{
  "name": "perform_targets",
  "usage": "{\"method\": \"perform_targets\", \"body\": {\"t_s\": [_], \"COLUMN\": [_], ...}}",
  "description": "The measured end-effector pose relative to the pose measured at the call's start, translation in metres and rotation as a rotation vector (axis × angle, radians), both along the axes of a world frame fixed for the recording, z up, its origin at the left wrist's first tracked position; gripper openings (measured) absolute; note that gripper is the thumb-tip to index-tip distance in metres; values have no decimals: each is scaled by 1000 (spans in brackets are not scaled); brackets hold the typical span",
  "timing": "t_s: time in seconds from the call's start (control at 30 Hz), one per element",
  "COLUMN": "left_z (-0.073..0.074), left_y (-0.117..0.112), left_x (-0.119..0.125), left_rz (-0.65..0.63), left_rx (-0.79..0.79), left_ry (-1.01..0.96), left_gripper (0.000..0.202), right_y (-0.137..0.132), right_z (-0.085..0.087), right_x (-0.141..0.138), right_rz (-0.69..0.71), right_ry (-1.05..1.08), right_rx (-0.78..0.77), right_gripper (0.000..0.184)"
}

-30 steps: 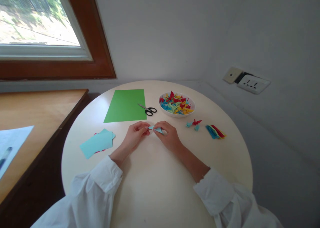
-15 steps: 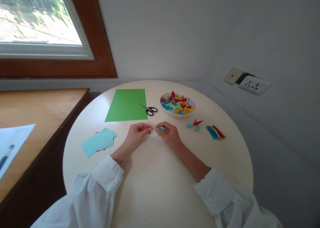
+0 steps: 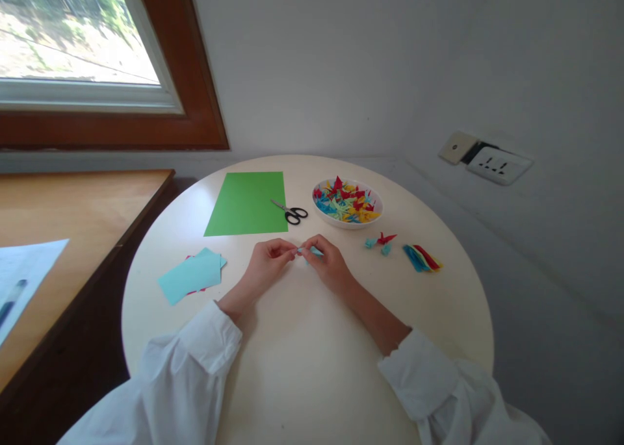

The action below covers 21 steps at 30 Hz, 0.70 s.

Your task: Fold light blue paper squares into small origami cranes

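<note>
Blue paper (image 3: 316,252) over round table (image 3: 302,347)

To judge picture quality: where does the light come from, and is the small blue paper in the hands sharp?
Head view: soft daylight from the brown-framed window, upper left, glass overexposed; edges bend; the small light-blue folded paper pinched between left hand and right hand is tiny, folds unreadable.
</note>
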State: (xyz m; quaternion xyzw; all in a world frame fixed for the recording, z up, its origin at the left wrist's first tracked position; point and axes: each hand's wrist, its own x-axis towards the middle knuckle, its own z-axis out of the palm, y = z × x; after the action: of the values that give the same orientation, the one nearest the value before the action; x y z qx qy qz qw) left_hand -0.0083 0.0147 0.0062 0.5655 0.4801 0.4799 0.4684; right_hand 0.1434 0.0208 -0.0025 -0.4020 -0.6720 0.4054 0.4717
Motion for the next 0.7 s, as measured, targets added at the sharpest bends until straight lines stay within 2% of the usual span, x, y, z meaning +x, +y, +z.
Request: {"method": "perform_targets", "body": {"t_s": [0.33, 0.53, 0.7], "left_z": [0, -1, 1], "left_y": [0, 1, 1], "left_x": [1, -1, -1], "left_rz": [-8, -99, -108], "left_rx": [-79, -228, -304], "left_ry": [-8, -165, -266], "left_gripper": [14, 17, 19], "right_y": [2, 1, -1], "right_z": [-5, -3, -1], "right_x": [-1, -2, -1], "right_rz": [-97, -162, -173], "right_ry": [-12, -50, -80], "right_rx": [-13, -7, 11], "right_gripper": [15, 14, 14]}}
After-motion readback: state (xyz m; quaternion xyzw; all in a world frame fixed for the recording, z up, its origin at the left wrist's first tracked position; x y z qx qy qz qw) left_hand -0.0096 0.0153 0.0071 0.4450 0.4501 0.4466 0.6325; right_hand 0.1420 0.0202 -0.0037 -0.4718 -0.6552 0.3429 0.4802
